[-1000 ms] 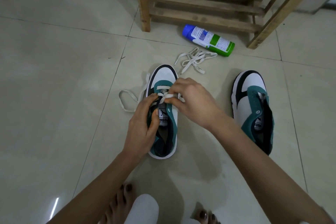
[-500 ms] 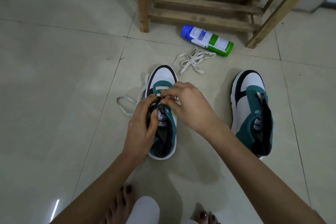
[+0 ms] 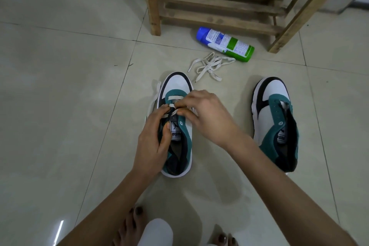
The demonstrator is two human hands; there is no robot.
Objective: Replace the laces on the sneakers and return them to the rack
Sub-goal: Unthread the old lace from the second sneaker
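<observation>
lace loop shrunk | left hand grips sneaker | right hand pinches lace, tip hidden

PUMA on tongue label of sneaker

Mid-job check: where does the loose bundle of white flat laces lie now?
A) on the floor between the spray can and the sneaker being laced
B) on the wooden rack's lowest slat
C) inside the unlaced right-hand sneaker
A: the loose bundle of white flat laces lies on the tiled floor between the blue-and-green spray can and the toe of the white, teal and black sneaker being laced.
</observation>
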